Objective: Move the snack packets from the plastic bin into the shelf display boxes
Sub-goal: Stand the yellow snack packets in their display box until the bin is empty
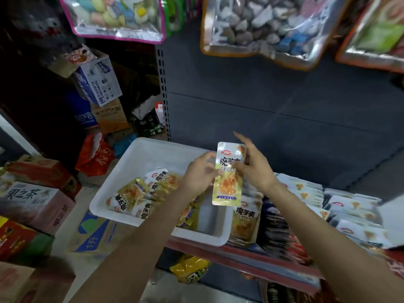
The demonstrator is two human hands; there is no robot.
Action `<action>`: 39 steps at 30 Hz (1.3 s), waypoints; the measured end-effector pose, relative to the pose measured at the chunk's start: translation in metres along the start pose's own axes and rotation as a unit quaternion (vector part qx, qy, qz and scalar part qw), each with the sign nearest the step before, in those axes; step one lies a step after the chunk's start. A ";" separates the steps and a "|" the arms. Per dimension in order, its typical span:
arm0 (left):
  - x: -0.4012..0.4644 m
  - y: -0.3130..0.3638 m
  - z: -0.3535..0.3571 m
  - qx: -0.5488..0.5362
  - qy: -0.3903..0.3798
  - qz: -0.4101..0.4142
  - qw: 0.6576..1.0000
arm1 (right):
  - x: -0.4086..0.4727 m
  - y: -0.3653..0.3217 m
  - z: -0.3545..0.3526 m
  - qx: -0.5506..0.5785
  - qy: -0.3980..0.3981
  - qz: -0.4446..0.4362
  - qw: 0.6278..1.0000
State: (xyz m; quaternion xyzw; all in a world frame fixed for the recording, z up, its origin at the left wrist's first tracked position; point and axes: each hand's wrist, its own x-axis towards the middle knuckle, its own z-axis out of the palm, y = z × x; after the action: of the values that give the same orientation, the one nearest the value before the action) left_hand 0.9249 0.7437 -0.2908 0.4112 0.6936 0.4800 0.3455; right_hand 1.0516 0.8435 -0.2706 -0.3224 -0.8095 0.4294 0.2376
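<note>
- One snack packet (pixel 228 176) is held upright between two hands above the near right corner of the white plastic bin (pixel 122 171), which sits on the shelf edge.
- The left hand (pixel 200 173) has its grip clamped on the packet's left edge at mid-height; the right hand (pixel 254 169) pinches the right edge with thumb and lower fingers while its forefinger sticks up free.
- The packet looks light, thin and flexible, a sealed foil sachet with glossy faces that could slip; the flat sealed edges, where both hands now hold it, seem the safest place to take it.
- Roughly eight to ten like packets (pixel 140 195) lie loose in a heap across the bin floor; blur and overlap prevent an exact count.
- Just right of the bin, a display box (pixel 247 219) on the shelf stands partly filled with the same yellow-green packets, probably the destination.
- Further right, at least three more rows of white packets (pixel 341 206) stand on edge in shelf boxes.
- Stacked cartons (pixel 37 202) crowd the floor at left; three large bags (pixel 262 25) of sweets hang above.
</note>
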 end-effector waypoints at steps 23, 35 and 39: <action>-0.001 -0.013 0.073 0.407 -0.106 0.060 0.905 | -0.025 0.037 -0.077 -0.100 0.150 -0.041 0.983; 0.000 -0.014 0.069 0.332 -0.110 0.065 0.935 | -0.013 0.028 -0.090 -0.175 0.035 -0.015 0.984; 0.001 -0.018 0.069 0.364 -0.096 0.090 0.922 | -0.011 0.025 -0.088 -0.222 -0.042 -0.016 0.974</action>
State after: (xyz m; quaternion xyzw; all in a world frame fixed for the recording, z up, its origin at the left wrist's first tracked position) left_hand 0.9812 0.7672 -0.3284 0.6130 0.7444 0.1820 0.1926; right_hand 1.1252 0.8934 -0.2478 -0.3362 -0.8988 0.2481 0.1328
